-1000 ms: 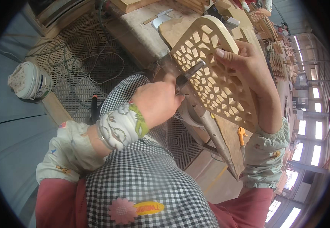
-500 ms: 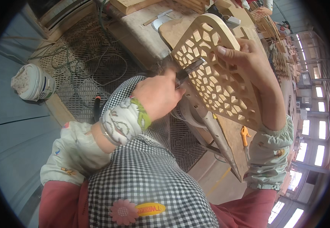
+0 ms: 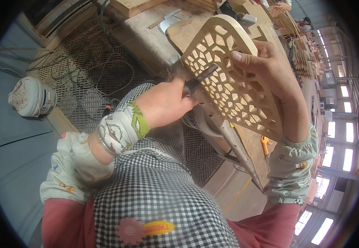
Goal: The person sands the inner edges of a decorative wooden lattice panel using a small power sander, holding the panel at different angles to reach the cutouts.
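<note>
A pale wooden panel [image 3: 238, 91] with rounded corners and many irregular cut-out holes stands tilted in front of me. My right hand [image 3: 272, 70] is closed on its right edge, thumb lying across the pierced face. My left hand [image 3: 165, 101] is wrapped around the black handle of a narrow tool with a flat metal blade [image 3: 207, 73]. The blade lies against or just over the panel's holes near its left side; whether its tip is inside one cannot be told. The exact kind of blade is not clear.
Behind the panel runs a workbench [image 3: 146, 33] with a long-handled flat tool [image 3: 165, 18] and wooden boards. An orange air blow gun [image 3: 265, 144] hangs at the right. A white bucket [image 3: 32, 97] stands left, beside cables on slatted matting. Another person's hand shows far back.
The panel and both hands appear slightly farther left, along with much of the surroundings. The blade remains at the panel's holes, and both grips are unchanged.
</note>
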A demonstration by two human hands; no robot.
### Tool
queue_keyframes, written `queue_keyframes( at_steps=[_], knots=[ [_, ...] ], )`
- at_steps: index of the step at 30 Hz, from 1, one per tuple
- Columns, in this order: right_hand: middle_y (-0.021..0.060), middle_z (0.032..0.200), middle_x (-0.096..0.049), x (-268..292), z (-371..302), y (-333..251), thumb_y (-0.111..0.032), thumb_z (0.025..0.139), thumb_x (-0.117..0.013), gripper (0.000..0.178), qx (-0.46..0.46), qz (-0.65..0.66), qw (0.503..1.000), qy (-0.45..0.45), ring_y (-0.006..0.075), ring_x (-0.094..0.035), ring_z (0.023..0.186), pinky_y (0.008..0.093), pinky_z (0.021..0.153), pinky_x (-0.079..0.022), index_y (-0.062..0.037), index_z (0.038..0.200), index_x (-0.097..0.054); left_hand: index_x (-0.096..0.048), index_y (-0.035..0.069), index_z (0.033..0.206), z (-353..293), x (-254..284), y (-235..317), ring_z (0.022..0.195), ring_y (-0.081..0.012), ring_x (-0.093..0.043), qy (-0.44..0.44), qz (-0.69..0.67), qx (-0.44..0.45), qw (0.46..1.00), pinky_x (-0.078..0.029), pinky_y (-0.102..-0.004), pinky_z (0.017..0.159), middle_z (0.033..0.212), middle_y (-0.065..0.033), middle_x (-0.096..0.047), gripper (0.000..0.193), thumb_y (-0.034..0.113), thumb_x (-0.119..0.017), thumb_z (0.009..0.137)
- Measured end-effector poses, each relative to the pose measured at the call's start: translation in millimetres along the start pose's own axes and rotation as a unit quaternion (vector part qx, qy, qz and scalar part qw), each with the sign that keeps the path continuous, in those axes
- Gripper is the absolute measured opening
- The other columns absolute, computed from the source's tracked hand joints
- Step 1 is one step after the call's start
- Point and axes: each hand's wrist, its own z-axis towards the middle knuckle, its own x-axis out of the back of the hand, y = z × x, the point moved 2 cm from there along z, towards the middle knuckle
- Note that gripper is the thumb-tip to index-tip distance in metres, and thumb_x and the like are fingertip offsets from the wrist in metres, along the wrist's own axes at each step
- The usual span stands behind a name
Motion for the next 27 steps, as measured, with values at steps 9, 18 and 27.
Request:
queue_keyframes(
  at_steps=[9, 18, 27],
  knots=[
    [0.0024, 0.081, -0.074, 1, 2, 2, -0.038, 0.092, -0.085, 0.037, 0.003, -0.007, 1.000, 0.004, 0.0093, -0.067, 0.070, 0.0269, 0.061, -0.052, -0.0036, 0.103, -0.077, -0.050, -0.005, 0.119, -6, -10, 17, 0.083, -0.0445, -0.075, 0.081, 0.154, -0.046, 0.984, -0.061, -0.0539, 0.075, 0.085, -0.0263, -0.075, 0.047, 0.033, -0.069, 0.099],
    [0.0026, 0.077, -0.074, 3, -5, -7, -0.037, 0.092, -0.087, 0.040, 0.003, -0.071, 0.997, 0.018, 0.0065, -0.065, 0.067, 0.0259, 0.056, -0.051, -0.0005, 0.104, -0.077, -0.050, -0.002, 0.111, -29, -2, -22, 0.081, -0.0455, -0.073, 0.050, 0.091, -0.045, 0.994, -0.057, -0.0536, 0.071, 0.086, -0.0236, -0.075, 0.044, 0.036, -0.070, 0.100],
    [0.0075, 0.081, -0.075, -27, -102, 20, -0.041, 0.110, -0.058, 0.034, 0.007, -0.387, 0.848, 0.362, 0.0237, -0.075, 0.073, 0.0362, 0.064, -0.052, -0.0105, 0.104, -0.073, -0.052, -0.004, 0.123, -44, 6, -44, 0.087, -0.0438, -0.073, 0.011, -0.105, -0.111, 0.988, -0.057, -0.0476, 0.074, 0.091, -0.0253, -0.072, 0.043, 0.031, -0.067, 0.103]
  ],
)
